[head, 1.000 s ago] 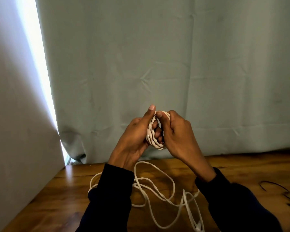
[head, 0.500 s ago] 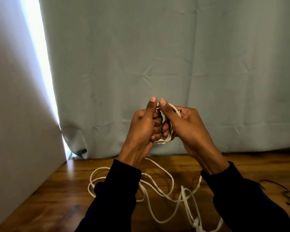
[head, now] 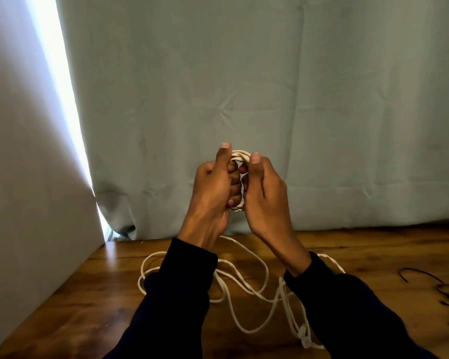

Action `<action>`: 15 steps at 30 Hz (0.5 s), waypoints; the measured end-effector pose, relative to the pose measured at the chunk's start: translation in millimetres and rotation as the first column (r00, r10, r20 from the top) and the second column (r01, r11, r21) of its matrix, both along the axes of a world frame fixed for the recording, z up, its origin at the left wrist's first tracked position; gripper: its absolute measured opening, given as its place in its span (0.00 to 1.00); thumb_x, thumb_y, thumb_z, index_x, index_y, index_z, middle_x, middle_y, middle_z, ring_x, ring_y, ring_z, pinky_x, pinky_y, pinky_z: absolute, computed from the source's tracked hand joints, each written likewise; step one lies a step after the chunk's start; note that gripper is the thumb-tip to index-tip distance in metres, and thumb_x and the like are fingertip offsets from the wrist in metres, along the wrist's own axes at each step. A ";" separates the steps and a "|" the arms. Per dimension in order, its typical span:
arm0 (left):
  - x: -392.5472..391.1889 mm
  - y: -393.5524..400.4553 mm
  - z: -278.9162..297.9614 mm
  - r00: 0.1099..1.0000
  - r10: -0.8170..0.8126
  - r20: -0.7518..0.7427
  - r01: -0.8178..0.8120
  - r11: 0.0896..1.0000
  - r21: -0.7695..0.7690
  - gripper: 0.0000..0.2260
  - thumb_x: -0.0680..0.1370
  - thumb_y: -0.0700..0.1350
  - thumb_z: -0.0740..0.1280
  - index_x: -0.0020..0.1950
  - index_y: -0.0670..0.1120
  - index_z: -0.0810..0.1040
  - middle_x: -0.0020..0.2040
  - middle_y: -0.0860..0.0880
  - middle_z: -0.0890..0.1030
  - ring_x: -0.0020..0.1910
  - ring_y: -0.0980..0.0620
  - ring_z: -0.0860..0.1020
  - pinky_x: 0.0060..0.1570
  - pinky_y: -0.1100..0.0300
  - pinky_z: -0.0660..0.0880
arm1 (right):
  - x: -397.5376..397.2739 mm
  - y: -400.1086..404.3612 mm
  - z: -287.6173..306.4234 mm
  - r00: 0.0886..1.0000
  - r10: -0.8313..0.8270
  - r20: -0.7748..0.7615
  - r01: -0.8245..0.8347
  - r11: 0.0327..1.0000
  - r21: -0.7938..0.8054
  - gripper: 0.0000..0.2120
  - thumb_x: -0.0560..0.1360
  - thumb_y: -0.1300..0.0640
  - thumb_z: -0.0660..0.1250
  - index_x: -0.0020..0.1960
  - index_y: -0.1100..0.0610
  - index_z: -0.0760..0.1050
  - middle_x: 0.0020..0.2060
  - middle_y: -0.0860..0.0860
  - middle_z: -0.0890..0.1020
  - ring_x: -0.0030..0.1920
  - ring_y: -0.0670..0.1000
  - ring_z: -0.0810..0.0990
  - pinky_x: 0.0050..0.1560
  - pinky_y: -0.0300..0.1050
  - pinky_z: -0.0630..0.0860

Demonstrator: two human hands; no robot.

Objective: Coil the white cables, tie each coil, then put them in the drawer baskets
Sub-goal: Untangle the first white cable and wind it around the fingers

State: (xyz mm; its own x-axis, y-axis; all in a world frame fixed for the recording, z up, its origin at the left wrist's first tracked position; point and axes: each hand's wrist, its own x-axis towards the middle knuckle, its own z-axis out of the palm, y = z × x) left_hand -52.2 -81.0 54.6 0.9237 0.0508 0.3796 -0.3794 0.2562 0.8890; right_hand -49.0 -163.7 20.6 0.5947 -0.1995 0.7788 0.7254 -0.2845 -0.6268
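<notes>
Both hands — left hand (head: 214, 187), right hand (head: 263, 195) — grip the white coil (head: 240, 158).

- A pale green curtain (head: 270, 86) is hanging across the back, creased, its hem meeting the far edge of the desk (head: 109, 301).
- A strip of daylight (head: 60, 81) is showing along the curtain's left edge, running down to the desk.
- A plain grey wall (head: 18, 164) is standing left of the curtain.
- A thin dark cord (head: 441, 288) is lying tangled on the brown wooden desk, below the curtain's right end.
</notes>
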 end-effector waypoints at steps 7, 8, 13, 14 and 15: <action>1.4 -5.9 -3.7 1.000 -0.017 -0.012 0.017 1.000 0.023 0.21 0.83 0.54 0.62 0.33 0.46 0.72 0.26 0.49 0.65 0.21 0.55 0.60 0.20 0.64 0.59 | 3.1 -4.1 2.1 0.987 -0.144 0.072 0.150 0.984 -0.093 0.25 0.78 0.39 0.47 0.47 0.58 0.74 0.29 0.42 0.73 0.27 0.41 0.76 0.28 0.29 0.71; 1.7 -6.3 -4.1 1.000 -0.017 -0.008 0.017 0.999 0.034 0.21 0.82 0.55 0.62 0.32 0.47 0.71 0.25 0.49 0.64 0.21 0.55 0.60 0.20 0.64 0.59 | 4.5 -4.0 1.1 0.983 -0.164 0.086 0.173 0.980 -0.103 0.27 0.78 0.39 0.47 0.47 0.59 0.74 0.29 0.42 0.73 0.27 0.41 0.75 0.28 0.29 0.71; 4.6 -3.5 -5.1 0.993 -0.114 0.011 0.113 0.991 0.078 0.22 0.82 0.58 0.61 0.33 0.46 0.72 0.26 0.49 0.66 0.23 0.55 0.64 0.24 0.62 0.63 | 5.8 -10.6 3.8 0.972 -0.199 0.127 0.214 0.969 -0.120 0.32 0.76 0.38 0.46 0.51 0.63 0.76 0.29 0.41 0.72 0.26 0.40 0.74 0.29 0.27 0.71; 5.4 -1.2 -4.6 0.985 -0.175 0.010 0.173 0.981 0.087 0.22 0.82 0.59 0.60 0.34 0.45 0.74 0.28 0.48 0.68 0.25 0.54 0.67 0.26 0.62 0.66 | 5.7 -12.8 4.4 0.973 -0.190 0.129 0.205 0.973 -0.110 0.30 0.76 0.39 0.47 0.50 0.63 0.76 0.29 0.40 0.72 0.25 0.40 0.75 0.29 0.26 0.71; 6.4 1.3 -4.2 0.968 -0.250 0.011 0.249 0.966 0.072 0.22 0.82 0.58 0.59 0.37 0.44 0.76 0.31 0.45 0.71 0.28 0.53 0.70 0.31 0.61 0.70 | 5.5 -15.4 5.1 0.975 -0.182 0.124 0.195 0.976 -0.101 0.28 0.77 0.41 0.49 0.50 0.63 0.76 0.29 0.39 0.73 0.26 0.40 0.75 0.29 0.26 0.71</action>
